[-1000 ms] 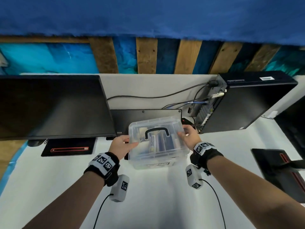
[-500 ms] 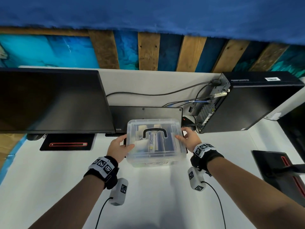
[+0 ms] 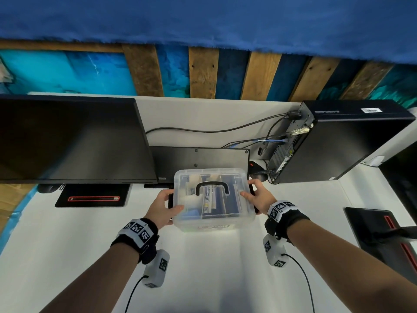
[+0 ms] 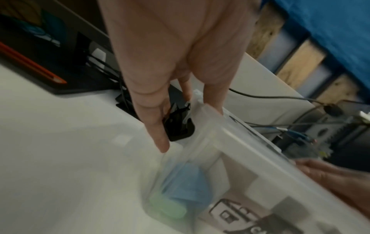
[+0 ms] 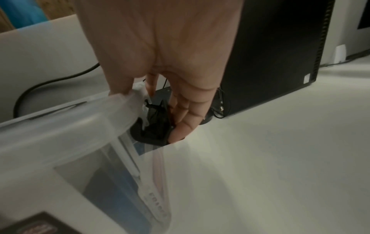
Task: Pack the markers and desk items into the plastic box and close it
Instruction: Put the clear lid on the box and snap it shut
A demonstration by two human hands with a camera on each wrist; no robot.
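Note:
The clear plastic box (image 3: 239, 188) stands on the white desk with its lid on and its black carry handle (image 3: 212, 187) lying flat. Through the lid I see a white and blue marker (image 3: 206, 199) among other items; a blue item (image 4: 184, 182) and a green one (image 4: 168, 209) show through the wall. My left hand (image 3: 161, 205) holds the box's left side, thumb on the lid, fingers against the black side latch (image 4: 178, 131). My right hand (image 3: 258, 195) holds the right side, thumb on the lid, fingers curled under the other latch (image 5: 156, 126).
A dark monitor (image 3: 67, 141) stands at the left, its base (image 3: 92, 198) beside my left hand. A black flat panel (image 3: 198, 159) lies just behind the box. A computer tower (image 3: 338, 141) with cables (image 3: 214, 131) sits at the right, another black stand (image 3: 383, 233) further right.
The box has gone from slightly tilted to level on the desk. Both hands stay at its sides, with the thumbs now lying on the lid.

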